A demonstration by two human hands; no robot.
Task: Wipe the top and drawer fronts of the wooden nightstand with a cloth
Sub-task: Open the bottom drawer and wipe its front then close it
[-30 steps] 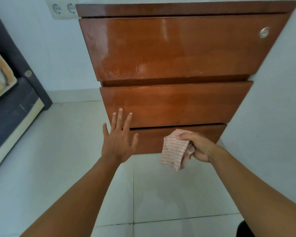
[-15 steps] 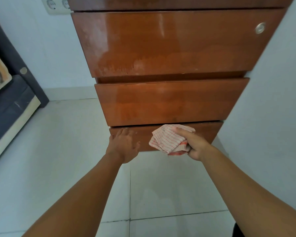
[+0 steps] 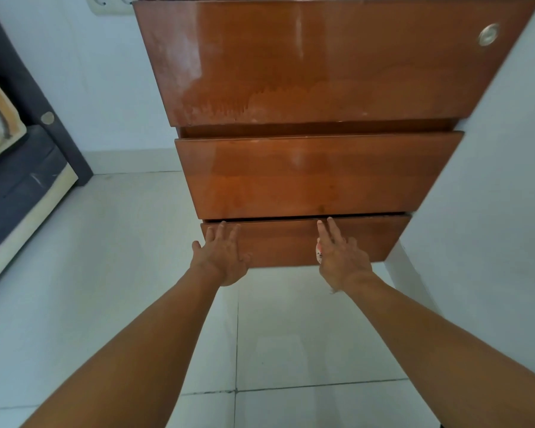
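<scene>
Two fingers of the right hand lie straight on the bottom drawer front, their tips at its upper edge. The outer fingers look bent. The cloth sits under this hand, pressed against the wood, and only a small sliver of white with red stripes shows at the thumb side. The hold itself is hidden beneath the palm, but the hand appears closed over the cloth.

The left hand rests flat on the same drawer front near its left end. Its fingers are straight and slightly spread, and it holds nothing. The hands are well apart, with bare wood between them.

Above them on the nightstand the middle drawer front is glossy and reflects light. The top drawer front shows pale, cloudy streaks across its lower half and carries a round metal fitting near its right corner.

The nightstand stands against a white wall on its right. Pale floor tiles spread below and to the left. A wall socket sits at the top edge, and a dark upholstered bed frame fills the left border.
</scene>
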